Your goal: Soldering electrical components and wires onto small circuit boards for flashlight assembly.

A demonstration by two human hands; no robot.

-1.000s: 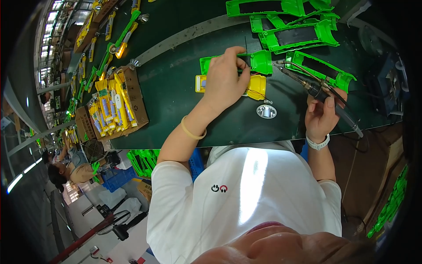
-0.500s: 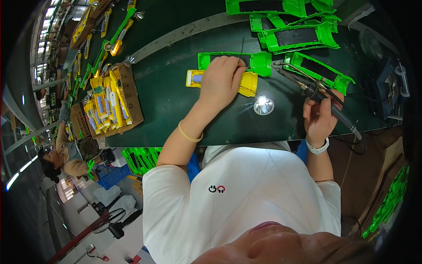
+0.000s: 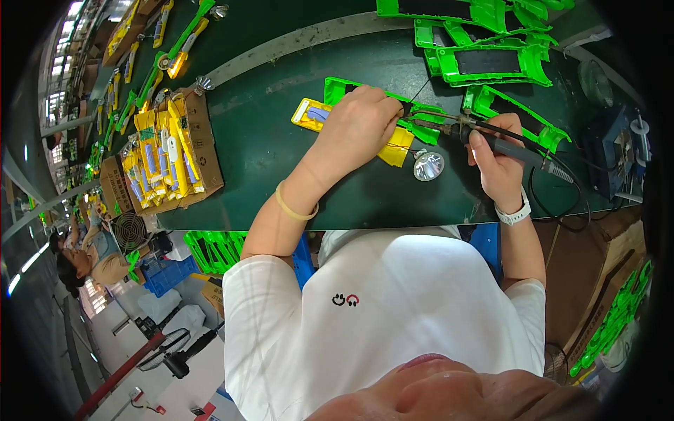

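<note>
My left hand (image 3: pixel 357 121) is closed, with a thin dark wire (image 3: pixel 422 90) coming out at its fingertips. It lies over a green plastic casing half (image 3: pixel 340 87) and a yellow casing half (image 3: pixel 397 149) with a purple cell (image 3: pixel 317 114) in it. My right hand (image 3: pixel 497 158) grips a soldering iron (image 3: pixel 516 149) by its dark handle. The iron's tip reaches the left fingertips, which partly hide it; whether it touches the wire I cannot tell. Just right of the yellow half sits a round reflector lamp (image 3: pixel 429 166).
Green casing halves (image 3: pixel 484 64) are piled at the far right, one (image 3: pixel 516 116) lying nearer. A cardboard box (image 3: pixel 205 144) of yellow assemblies stands left. At the right edge is a dark soldering station (image 3: pixel 609 147) with a cable. Another person (image 3: pixel 84 261) is at far left.
My right hand has brought the iron left to my left fingertips. Both casing halves have tilted, their right ends nearer me. The reflector lamp, brightly lit before, looks dimmer.
</note>
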